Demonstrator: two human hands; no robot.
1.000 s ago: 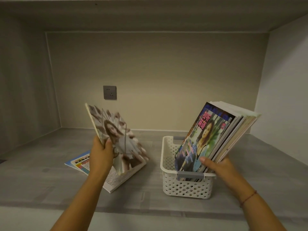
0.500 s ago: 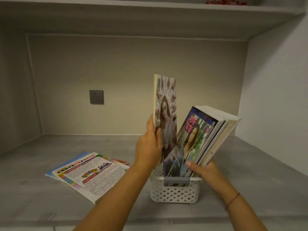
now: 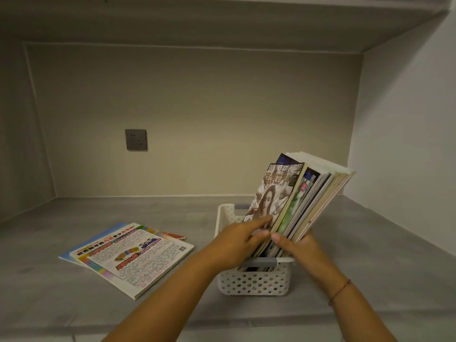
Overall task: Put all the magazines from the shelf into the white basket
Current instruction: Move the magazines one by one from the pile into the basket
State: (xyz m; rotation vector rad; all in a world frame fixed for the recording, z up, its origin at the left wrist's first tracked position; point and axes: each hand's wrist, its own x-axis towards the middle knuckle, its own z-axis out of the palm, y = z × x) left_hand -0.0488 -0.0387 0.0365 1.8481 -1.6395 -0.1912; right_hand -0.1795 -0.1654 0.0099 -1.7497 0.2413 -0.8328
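The left hand (image 3: 237,239) covers the lower part of the front magazine's (image 3: 274,198) cover, and the right hand (image 3: 299,245) hides the lower edges of the magazines behind it (image 3: 318,193). Their bottoms sit out of sight inside the white basket (image 3: 254,282). On the shelf, the top magazine (image 3: 133,255) hides most of the blue one (image 3: 98,236) and the red-edged one (image 3: 172,236) beneath; its small print is unreadable. Both forearms are cut off by the bottom edge.

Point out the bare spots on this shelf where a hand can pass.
Bare: the shelf behind the flat magazines, and right of the white basket to the side wall. Crowded: the basket itself, both hands among its leaning magazines.
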